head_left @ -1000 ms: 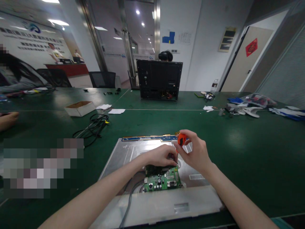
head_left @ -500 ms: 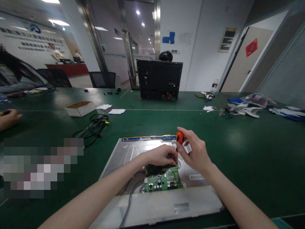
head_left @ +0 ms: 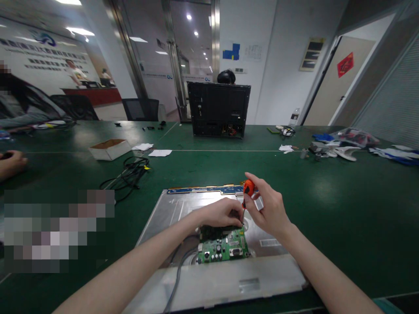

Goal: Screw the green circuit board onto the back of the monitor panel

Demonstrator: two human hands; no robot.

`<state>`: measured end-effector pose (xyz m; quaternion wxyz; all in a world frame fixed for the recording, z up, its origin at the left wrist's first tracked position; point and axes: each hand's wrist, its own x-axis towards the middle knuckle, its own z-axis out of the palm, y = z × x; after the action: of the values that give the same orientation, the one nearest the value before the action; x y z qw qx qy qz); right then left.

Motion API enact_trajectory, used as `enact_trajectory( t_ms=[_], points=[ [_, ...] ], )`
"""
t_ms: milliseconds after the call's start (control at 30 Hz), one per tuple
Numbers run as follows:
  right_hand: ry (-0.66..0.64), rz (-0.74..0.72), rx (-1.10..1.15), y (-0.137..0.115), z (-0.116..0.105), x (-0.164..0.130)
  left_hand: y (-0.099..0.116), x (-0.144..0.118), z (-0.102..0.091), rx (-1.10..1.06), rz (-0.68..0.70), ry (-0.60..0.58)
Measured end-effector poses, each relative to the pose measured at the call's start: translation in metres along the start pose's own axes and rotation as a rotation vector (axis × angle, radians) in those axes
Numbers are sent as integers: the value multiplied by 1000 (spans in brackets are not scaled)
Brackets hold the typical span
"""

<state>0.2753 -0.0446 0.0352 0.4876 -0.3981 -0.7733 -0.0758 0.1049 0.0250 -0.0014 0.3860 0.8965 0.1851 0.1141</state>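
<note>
Green felt covers the long table (head_left: pixel 327 196), on which one bare monitor panel (head_left: pixel 176 209) is laid back-side up so that its metal rear and the one green circuit board (head_left: pixel 224 248) fastened near its close edge are exposed. One screwdriver with an orange handle (head_left: pixel 248 188) is gripped in the right hand (head_left: pixel 266 211), fingers closed round the handle, and is held upright, apparently so that its tip bears down at the far edge of the board. The left hand (head_left: pixel 218 213) is curled with its fingertips pinched at the same spot, seemingly to steady the tip or a screw; whether anything is actually held between them cannot be told. One grey cable (head_left: pixel 176 279) is led off the board toward the near edge. Farther back, one black computer case (head_left: pixel 218 109) is stood upright, one open cardboard box (head_left: pixel 109 148) and one coil of black cable (head_left: pixel 129 172) are left to the left, and another person's hand (head_left: pixel 11 162) is rested at the far left edge.
</note>
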Motion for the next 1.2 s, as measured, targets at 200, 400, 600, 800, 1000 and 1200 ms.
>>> enact_trajectory(
  t_ms=[200,400,600,800,1000,1200],
  points=[
    [6,-10,9,0,0,1,1,0,-1,-14,12,0],
    [-2,-5,-6,0,1,1,3,1,-2,-30,29,-14],
    [14,-5,-17,2,3,0,1,1,-2,-41,11,-11],
    [21,38,-25,2,5,-2,0,0,-3,-59,-8,0],
    [39,34,-18,4,6,-4,0,0,-2,-96,-10,0],
    [37,61,-24,5,8,-5,0,0,-2,-110,-19,7]
  ],
)
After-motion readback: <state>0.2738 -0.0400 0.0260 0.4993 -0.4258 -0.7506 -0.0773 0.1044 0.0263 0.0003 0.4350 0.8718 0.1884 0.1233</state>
